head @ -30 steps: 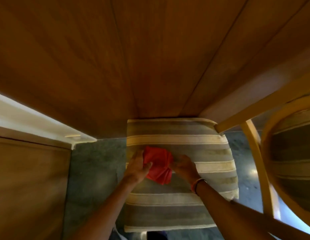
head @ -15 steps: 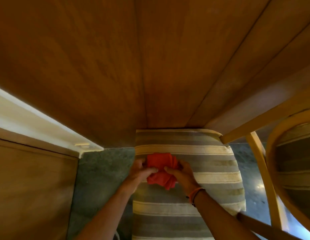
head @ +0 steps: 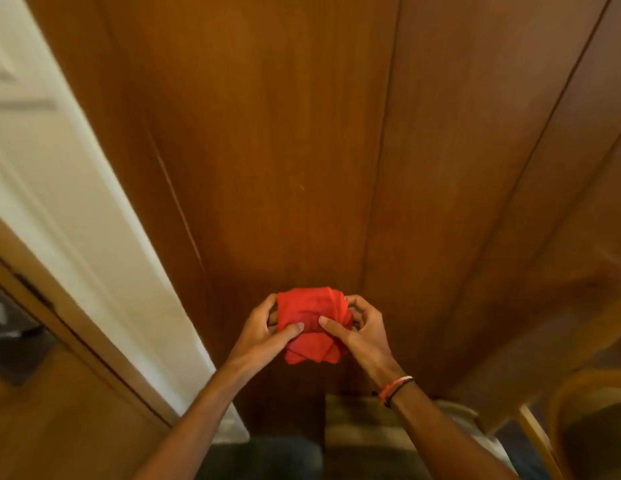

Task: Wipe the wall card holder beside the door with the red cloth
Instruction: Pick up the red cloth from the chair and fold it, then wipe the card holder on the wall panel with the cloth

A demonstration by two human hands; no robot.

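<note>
A bunched red cloth (head: 309, 320) is held in front of the brown wood-panelled wall (head: 302, 150), between both hands. My left hand (head: 264, 336) grips its left side with the thumb on top. My right hand (head: 357, 332), with bracelets at the wrist, grips its right side. A blurred pale shape (head: 11, 88) shows on the white strip at the far left; I cannot tell whether it is the card holder.
A white strip of wall or frame (head: 70, 216) runs diagonally at the left, with a wooden door (head: 59, 403) below it. A striped chair cushion (head: 357, 431) lies below my hands. A curved wooden chair (head: 579, 424) stands at the lower right.
Both hands have lifted the red cloth off the striped cushion and up in front of the wood panelling. The view has tilted upward, and the cushion has dropped to the bottom edge.
</note>
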